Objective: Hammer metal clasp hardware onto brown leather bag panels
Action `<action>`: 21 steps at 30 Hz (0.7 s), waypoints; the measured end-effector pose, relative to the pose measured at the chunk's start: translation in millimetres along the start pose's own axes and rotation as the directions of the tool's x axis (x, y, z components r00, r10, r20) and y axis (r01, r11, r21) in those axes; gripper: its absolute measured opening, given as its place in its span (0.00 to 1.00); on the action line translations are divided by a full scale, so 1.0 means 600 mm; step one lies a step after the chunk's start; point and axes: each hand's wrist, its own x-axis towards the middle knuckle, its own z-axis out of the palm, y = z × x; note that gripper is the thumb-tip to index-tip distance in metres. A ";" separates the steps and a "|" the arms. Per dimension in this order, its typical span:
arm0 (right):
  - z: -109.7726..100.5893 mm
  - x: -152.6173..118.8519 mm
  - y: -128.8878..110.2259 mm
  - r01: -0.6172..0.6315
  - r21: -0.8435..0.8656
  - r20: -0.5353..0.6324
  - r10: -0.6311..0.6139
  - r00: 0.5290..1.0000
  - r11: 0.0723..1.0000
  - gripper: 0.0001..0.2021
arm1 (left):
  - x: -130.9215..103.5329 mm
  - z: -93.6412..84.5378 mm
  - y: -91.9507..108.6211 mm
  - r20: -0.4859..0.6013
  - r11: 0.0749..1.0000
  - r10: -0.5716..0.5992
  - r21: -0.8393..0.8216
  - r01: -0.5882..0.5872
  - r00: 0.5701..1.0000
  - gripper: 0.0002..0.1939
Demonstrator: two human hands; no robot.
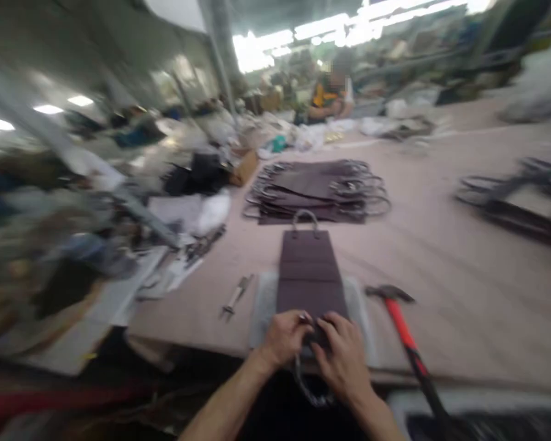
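Note:
A dark brown panel lies lengthwise over a pale slab at the table's front edge. One looped handle stands at its far end; a second loop hangs off its near end. My left hand pinches the near end of the panel by the loop's base. Close beside it, my right hand grips the same end with thumb and fingers. Small parts between my fingertips are blurred. A hammer with a red and black handle rests to the right of the slab.
Stacked brown panels with handles lie beyond the work piece. A small metal tool is on the left. More handled pieces lie at the right. A slanted metal post stands left. Across the table is a person.

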 end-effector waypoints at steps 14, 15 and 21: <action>-0.064 -0.089 0.013 -0.293 0.151 0.069 0.286 0.956 0.944 0.26 | -0.013 0.037 0.010 0.037 0.901 -0.215 -0.379 0.213 0.976 0.09; -0.069 -0.096 0.019 -0.272 0.197 0.028 0.272 0.962 0.942 0.24 | -0.014 0.044 0.012 0.043 0.906 -0.197 -0.373 0.198 0.980 0.09; -0.098 -0.112 0.042 -0.211 0.205 -0.046 0.225 0.973 0.956 0.14 | -0.025 0.079 0.012 0.045 0.916 -0.194 -0.348 0.198 0.980 0.08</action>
